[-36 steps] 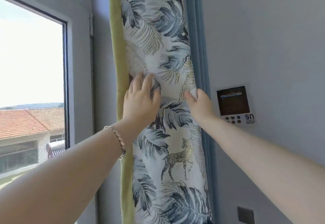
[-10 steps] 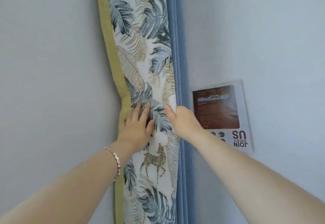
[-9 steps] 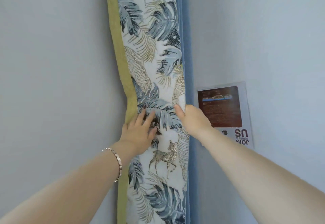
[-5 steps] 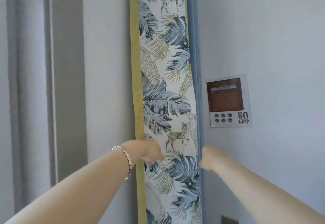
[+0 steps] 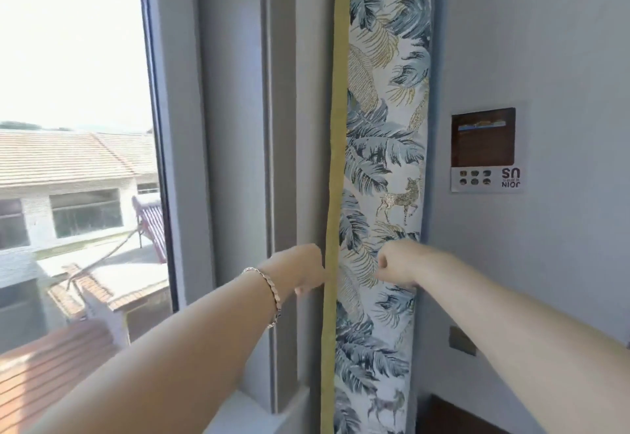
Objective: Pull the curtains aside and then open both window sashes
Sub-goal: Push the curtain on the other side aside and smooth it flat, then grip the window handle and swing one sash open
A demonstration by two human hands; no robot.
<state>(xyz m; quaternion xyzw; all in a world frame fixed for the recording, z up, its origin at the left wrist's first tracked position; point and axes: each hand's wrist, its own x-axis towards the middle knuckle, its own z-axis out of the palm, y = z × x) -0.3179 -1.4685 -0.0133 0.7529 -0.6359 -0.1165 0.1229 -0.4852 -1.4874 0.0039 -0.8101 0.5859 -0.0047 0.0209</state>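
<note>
the curtain (image 5: 381, 174) hangs gathered in a narrow column right of centre, so the pulling-aside step looks done; left hand (image 5: 303, 271) and right hand (image 5: 399, 264) are loosely curled and empty in front of it, and next comes reaching left to the window sash (image 5: 180, 126).

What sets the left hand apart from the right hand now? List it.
The left hand sits at the curtain's green edge; the right hand is in front of its patterned face. The left wrist wears a bracelet; the right is bare. Both are loosely curled and hold nothing.
</note>
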